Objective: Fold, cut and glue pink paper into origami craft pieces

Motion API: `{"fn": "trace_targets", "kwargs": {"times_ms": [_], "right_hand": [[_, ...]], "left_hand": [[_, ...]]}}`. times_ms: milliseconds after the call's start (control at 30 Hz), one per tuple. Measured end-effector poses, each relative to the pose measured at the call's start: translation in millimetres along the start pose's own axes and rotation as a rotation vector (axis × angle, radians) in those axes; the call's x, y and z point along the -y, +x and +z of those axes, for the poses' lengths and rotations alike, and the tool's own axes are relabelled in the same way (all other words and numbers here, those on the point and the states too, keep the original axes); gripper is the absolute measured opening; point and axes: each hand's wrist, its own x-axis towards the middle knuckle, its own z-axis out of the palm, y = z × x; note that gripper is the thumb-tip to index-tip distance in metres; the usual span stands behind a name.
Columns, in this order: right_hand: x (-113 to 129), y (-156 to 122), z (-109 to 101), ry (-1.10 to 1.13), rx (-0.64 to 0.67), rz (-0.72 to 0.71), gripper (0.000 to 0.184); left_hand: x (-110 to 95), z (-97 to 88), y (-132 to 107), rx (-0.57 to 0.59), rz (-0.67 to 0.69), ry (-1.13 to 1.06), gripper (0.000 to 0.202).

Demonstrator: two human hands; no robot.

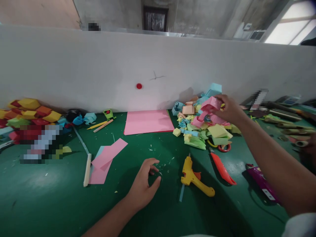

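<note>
My right hand (228, 108) reaches out over a heap of folded paper pieces (201, 126) by the white partition, its fingers closed on a pink folded paper piece (211, 104) held just above the heap. My left hand (145, 182) rests low on the green table (49, 197), fingers curled and apart, nothing in them, with small paper scraps beside its fingertips. A yellow glue gun (194, 177) lies just right of the left hand.
A pink paper sheet (147, 121) lies against the partition; pink cut pieces (105, 159) and a wooden stick (87, 169) lie left. An orange utility knife (222, 168), scissors (221, 146) and a purple tool (261, 182) lie right. Coloured folded boxes (29, 113) pile up far left.
</note>
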Motion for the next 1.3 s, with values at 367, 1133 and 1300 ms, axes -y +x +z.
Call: {"fn": "trace_targets", "kwargs": {"times_ms": [367, 1133, 1300], "right_hand": [[25.4, -8.4, -5.4, -0.118, 0.027, -0.098, 0.061], [73.4, -41.9, 2.3, -0.262, 0.083, -0.148, 0.056], [68.2, -40.3, 10.4, -0.225, 0.104, -0.162, 0.051]], "left_hand": [[1.8, 0.8, -1.7, 0.004, 0.007, 0.007, 0.045], [-0.1, -0.1, 0.7, 0.006, 0.063, 0.017, 0.047], [-2.0, -0.5, 0.2, 0.009, 0.053, 0.013, 0.047]]}}
